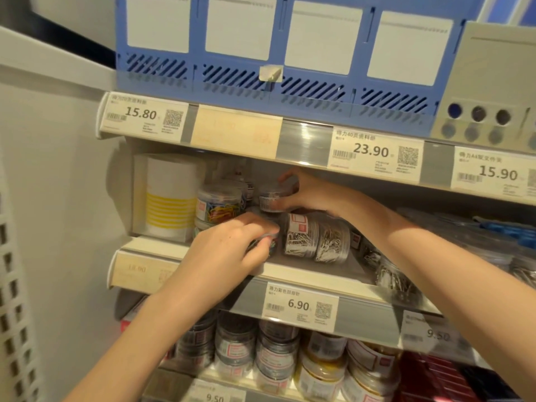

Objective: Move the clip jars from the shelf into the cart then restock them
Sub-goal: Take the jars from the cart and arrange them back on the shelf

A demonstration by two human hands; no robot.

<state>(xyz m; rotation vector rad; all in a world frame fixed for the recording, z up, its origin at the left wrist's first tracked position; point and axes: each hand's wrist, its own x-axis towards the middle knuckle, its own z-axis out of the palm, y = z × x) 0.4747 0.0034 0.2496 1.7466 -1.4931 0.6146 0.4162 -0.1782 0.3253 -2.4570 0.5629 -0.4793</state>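
While the right hand [304,192] curls round a small clear plastic jar of silver clips [272,198] deep on the white middle shelf [313,274], the left hand [229,250] pinches a clear jar of coloured clips [265,242] at its front edge.

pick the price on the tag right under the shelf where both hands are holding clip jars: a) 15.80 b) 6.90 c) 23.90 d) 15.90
b: the price tag on the shelf edge, just below where the left hand and right hand grip clip jars, reads 6.90; the other prices sit on the shelf above.
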